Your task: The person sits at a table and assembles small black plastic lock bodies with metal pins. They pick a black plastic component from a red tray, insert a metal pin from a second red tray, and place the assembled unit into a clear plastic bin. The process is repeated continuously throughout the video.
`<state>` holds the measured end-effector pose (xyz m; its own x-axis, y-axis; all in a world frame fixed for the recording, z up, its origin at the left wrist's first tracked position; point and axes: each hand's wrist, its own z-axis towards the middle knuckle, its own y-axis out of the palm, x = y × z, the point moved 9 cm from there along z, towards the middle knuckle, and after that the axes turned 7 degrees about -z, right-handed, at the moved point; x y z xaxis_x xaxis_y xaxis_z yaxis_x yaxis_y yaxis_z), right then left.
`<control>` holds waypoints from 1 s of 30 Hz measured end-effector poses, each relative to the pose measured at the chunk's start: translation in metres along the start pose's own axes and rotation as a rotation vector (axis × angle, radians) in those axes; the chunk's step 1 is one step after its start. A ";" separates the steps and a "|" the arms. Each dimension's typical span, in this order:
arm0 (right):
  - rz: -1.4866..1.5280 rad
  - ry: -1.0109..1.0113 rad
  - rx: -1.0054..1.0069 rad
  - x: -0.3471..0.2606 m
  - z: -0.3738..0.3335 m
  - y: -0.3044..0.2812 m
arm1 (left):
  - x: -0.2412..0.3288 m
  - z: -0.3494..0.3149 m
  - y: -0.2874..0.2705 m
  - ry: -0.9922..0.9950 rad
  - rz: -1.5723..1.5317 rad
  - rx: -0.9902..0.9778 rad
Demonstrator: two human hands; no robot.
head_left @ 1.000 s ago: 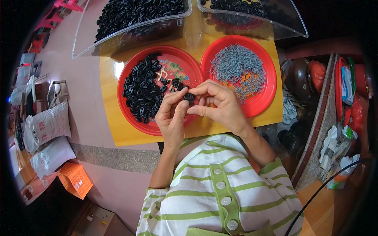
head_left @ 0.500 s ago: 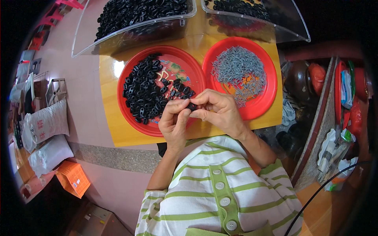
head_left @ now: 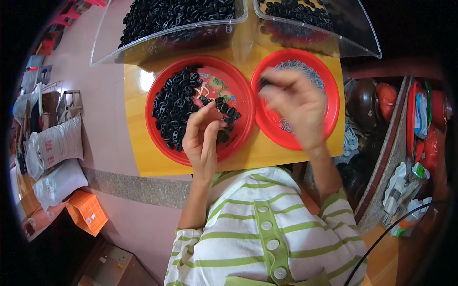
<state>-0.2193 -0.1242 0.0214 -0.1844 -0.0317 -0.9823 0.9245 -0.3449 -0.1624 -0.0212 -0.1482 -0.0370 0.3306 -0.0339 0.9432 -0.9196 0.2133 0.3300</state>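
Observation:
My left hand point(head_left: 202, 140) hovers over the near edge of the left red plate point(head_left: 151, 131), thumb and forefinger apart and nothing seen between them. Over the right red plate point(head_left: 332, 102) is my right hand point(head_left: 298, 102), smeared by motion. Its thumb and fingers pinch a small dark piece point(head_left: 263, 82), seemingly one of the black plastic parts. A heap of black oval parts with holes point(head_left: 174, 105) fills the left side of the left plate; a smaller group point(head_left: 228, 112) lies near my left fingertips. Thin grey metal pins or screws point(head_left: 305, 69) lie in the right plate, partly hidden by my right hand.
Two clear plastic bins stand behind the plates, the left bin point(head_left: 191, 29) and the right bin point(head_left: 315, 24), both holding black parts. The plates rest on a yellow tabletop point(head_left: 136, 148). White sacks point(head_left: 57, 148) and an orange basket point(head_left: 87, 213) are on the floor at left.
My hands have parted. The right one moved up and right, from beside the left hand to above the right plate; the left one opened and shifted slightly left.

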 end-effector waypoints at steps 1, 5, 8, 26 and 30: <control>-0.089 -0.111 0.142 -0.017 0.013 -0.025 | -0.001 0.004 -0.007 0.048 0.265 0.026; -0.592 -0.423 0.489 -0.062 0.048 -0.096 | 0.025 0.012 0.019 0.350 0.832 -0.184; -0.598 -0.321 0.484 -0.069 0.062 -0.105 | 0.017 0.011 0.022 0.283 0.949 -0.221; -0.710 -0.030 -0.188 0.039 -0.043 -0.030 | 0.002 0.006 0.054 0.288 1.041 -0.338; -0.803 -0.151 -0.167 0.040 -0.050 -0.020 | 0.004 0.004 0.056 0.319 1.022 -0.353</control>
<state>-0.2287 -0.0720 -0.0190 -0.8404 0.0348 -0.5408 0.5279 -0.1729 -0.8315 -0.0726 -0.1404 -0.0141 -0.4577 0.5554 0.6943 -0.6949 0.2637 -0.6690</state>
